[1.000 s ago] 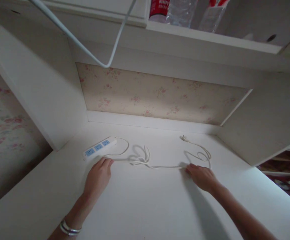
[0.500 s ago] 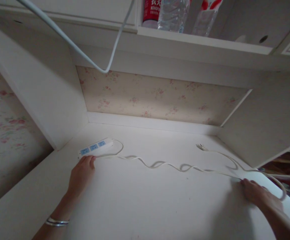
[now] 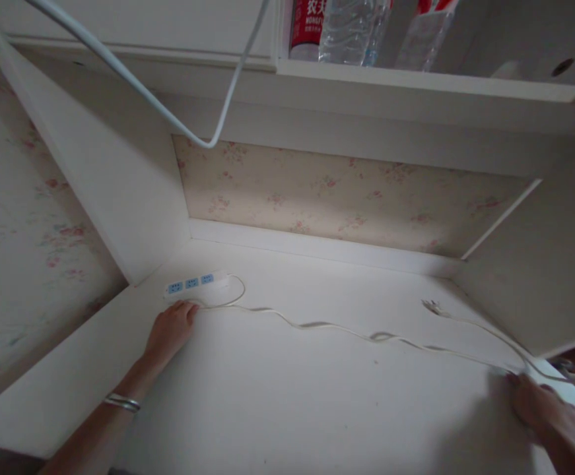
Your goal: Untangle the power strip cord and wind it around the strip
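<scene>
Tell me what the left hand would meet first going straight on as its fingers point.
Likely the white power strip: the left hand points at its near edge. Its cord seems to lie right at the fingertips; contact is unclear.

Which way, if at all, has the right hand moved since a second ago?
Yes: the right hand slid rightward, toward the desk's right side panel.

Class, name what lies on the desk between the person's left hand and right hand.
Head view: only a white cord runs across the desk from left hand to right hand.
</scene>
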`<state>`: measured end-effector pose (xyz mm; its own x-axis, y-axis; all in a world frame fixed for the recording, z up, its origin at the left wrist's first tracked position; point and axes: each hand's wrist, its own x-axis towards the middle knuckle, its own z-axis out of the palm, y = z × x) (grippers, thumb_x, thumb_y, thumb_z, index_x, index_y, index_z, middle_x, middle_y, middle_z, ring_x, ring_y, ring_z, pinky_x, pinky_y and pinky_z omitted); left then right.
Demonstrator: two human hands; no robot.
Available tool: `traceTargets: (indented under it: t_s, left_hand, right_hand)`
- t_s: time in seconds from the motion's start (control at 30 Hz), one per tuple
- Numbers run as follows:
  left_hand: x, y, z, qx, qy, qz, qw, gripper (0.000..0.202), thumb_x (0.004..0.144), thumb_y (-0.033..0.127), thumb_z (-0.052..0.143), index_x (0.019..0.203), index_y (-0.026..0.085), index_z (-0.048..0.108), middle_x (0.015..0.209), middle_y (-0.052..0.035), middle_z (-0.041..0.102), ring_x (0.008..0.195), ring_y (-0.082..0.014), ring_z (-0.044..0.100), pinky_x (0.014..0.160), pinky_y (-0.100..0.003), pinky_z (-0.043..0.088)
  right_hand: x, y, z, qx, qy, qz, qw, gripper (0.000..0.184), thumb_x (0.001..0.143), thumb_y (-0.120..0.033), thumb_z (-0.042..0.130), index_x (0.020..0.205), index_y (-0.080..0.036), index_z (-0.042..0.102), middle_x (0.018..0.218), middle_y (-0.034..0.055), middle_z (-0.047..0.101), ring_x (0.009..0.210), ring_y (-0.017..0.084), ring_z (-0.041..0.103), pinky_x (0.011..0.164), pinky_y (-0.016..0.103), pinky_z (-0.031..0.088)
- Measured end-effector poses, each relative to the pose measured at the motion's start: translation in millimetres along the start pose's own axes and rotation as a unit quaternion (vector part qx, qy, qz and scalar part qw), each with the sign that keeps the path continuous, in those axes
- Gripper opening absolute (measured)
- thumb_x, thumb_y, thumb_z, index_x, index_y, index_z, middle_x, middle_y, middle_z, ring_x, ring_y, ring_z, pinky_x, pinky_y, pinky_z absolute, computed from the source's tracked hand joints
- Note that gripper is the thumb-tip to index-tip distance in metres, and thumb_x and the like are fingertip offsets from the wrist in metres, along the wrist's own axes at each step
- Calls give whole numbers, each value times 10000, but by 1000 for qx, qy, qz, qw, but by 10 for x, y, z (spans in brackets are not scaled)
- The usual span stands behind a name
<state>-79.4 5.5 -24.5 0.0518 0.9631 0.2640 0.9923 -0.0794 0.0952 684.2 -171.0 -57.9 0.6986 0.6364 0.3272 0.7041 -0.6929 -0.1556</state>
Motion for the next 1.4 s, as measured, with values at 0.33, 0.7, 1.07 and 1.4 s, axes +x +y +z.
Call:
traceTargets:
  t_s: [0.33, 0.7, 1.07, 1.4]
  left_hand:
    - [-131, 62, -98, -129, 2, 92, 987, 318, 897, 332, 389, 875, 189, 673, 931, -89, 664, 920, -216, 565, 893, -352, 412]
    - [-56, -335, -378, -241, 43, 43, 969, 421, 881, 457, 381, 1095, 150, 573, 1081, -110, 642, 950, -222, 619, 871, -339, 469]
    - [-373, 28, -663, -210, 17, 80, 974, 188, 885, 388, 404, 855, 218, 480, 669, 23, 547, 621, -154, 551, 589, -241, 371]
    - [-387, 888, -203, -336, -160, 151, 916, 402, 833, 497, 448, 572, 195, 396, 527, 53, 398, 534, -117, 386, 525, -243, 219]
  right_hand:
    - [-630, -443, -185, -65, 49, -177, 981, 594, 836, -318, 226, 1325, -88, 473, 1177, 264, 579, 1042, 401, 564, 974, 516, 287]
    - [-1641, -1355, -430, 30, 41, -278, 959, 490, 866, -197, 328, 1345, -146, 419, 1385, 165, 427, 1212, 306, 471, 1006, 466, 401]
    - [-2783, -2346, -702, 243, -72, -389, 886, 313, 876, -211, 457, 1141, -229, 623, 1179, 80, 627, 1086, 233, 570, 977, 438, 452]
    - [-3065, -3622, -882, 297, -112, -448, 836, 326, 893, -126, 444, 1143, -225, 628, 1170, 39, 651, 1115, 168, 554, 996, 331, 435]
